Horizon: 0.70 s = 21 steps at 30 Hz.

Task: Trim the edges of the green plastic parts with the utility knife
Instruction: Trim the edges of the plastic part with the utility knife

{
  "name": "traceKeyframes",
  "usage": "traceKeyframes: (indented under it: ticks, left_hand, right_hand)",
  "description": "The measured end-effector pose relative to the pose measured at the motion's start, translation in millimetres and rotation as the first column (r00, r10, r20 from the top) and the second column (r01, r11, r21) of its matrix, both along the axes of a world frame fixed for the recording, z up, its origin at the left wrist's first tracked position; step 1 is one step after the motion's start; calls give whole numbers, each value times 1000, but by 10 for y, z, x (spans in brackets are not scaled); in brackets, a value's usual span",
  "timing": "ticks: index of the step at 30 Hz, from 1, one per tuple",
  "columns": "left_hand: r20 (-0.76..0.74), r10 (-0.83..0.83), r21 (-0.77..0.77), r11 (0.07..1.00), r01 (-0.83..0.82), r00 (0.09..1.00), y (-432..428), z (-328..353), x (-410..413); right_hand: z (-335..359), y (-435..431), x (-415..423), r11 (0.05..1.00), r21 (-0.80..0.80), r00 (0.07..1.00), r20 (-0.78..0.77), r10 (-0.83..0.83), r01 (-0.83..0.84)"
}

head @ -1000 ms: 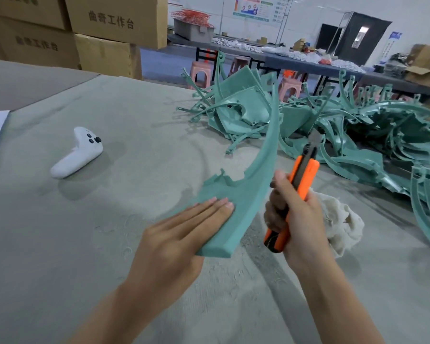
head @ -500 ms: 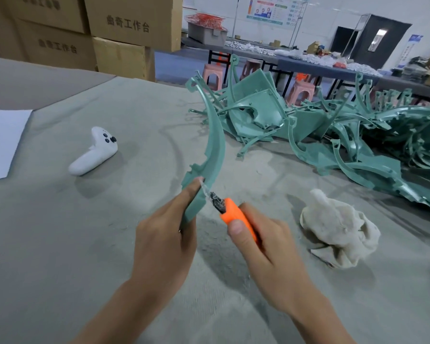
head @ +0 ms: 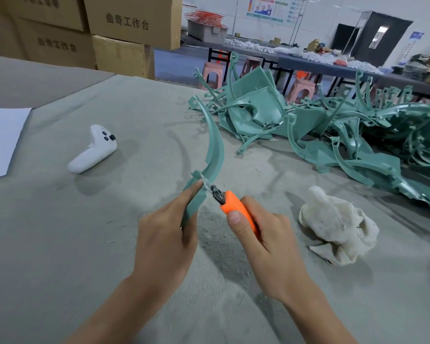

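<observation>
Left hand (head: 165, 234) is closed around the lower end of a curved green plastic part (head: 215, 147), thumb laid along its near edge. Right hand (head: 266, 240) is clenched on the orange handle of a utility knife (head: 230, 204), thumb on top of the handle.

Orientation: the held part is a long, narrow arc. Its long axis runs from the left hand up and away from the camera, bowing to the right, with the far tip ending close to the pile. It is raised above the table (head: 60, 232); its lower end is hidden inside the left palm. The knife points up and to the left, and its blade tip meets the part's edge just above the left thumb. Whether the blade is cutting into the plastic cannot be made out.

A pile of green plastic parts (head: 333, 130) lies on the far right of the table, cut off at the right frame edge.

Writing: the cardboard boxes (head: 132, 23) at upper left carry printed Chinese characters, "曲奇工作台". A wall poster (head: 274, 8) in the background has text too small to read.

Other items: a white controller (head: 92, 152) lies well to the left, a sheet of white paper (head: 0, 137) is cut off at the left edge, and a crumpled white cloth (head: 338, 227) sits just right of the right hand.
</observation>
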State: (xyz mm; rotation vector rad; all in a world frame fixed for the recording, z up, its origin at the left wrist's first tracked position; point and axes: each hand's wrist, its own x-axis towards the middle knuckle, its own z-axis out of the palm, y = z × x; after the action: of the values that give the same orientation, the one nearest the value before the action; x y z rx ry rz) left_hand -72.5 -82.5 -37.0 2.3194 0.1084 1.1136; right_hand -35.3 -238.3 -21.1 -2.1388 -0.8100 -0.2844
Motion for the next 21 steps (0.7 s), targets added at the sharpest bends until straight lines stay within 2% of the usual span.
traceKeyframes:
  ticks: [3, 9, 12, 15, 21]
  left_hand:
    - [22, 2, 11, 1000, -2, 1000, -3, 8, -2]
    - [102, -51, 4, 999, 51, 993, -45, 2, -30]
    - [83, -36, -6, 999, 37, 996, -34, 11, -8]
    - [58, -5, -29, 1000, 7, 998, 3, 37, -24]
    - [47, -33, -27, 999, 35, 998, 13, -1, -19]
  right_hand:
    - [-36, -7, 26, 1000, 0, 1000, 0, -31, 31]
    - [-26, -172, 293, 967, 63, 969, -47, -244, 246]
    - [-35, -115, 177, 979, 184, 996, -15, -92, 93]
    - [-62, -41, 43, 987, 136, 995, 62, 77, -85]
    - [-92, -8, 57, 997, 70, 998, 52, 22, -26]
